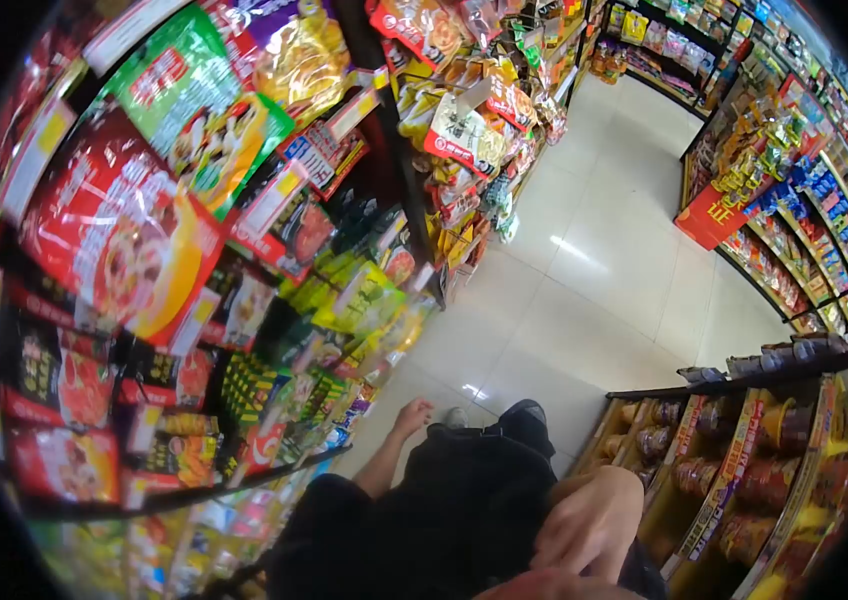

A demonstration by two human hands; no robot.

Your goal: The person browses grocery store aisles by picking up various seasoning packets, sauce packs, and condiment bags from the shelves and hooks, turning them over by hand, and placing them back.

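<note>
My left hand (412,416) hangs low beside the dark clothing (464,500), near the lower left shelf; its fingers are slightly bent and apart, with nothing seen in them. Much closer to the camera, my right hand (589,520) is bent in front of my body at the bottom right, its fingers folded downward. Whatever it may hold is hidden. A blurred patch of skin shows below it at the bottom edge. Red food packets (124,240) and a green packet (184,110) fill the rack on the left.
Pale floor tiles (584,310) run up the aisle. Wooden bins (724,470) with packaged goods stand at the lower right. A red promotional box (712,216) sits at a shelf end at the upper right. Hanging snack bags (469,135) jut out at the top centre.
</note>
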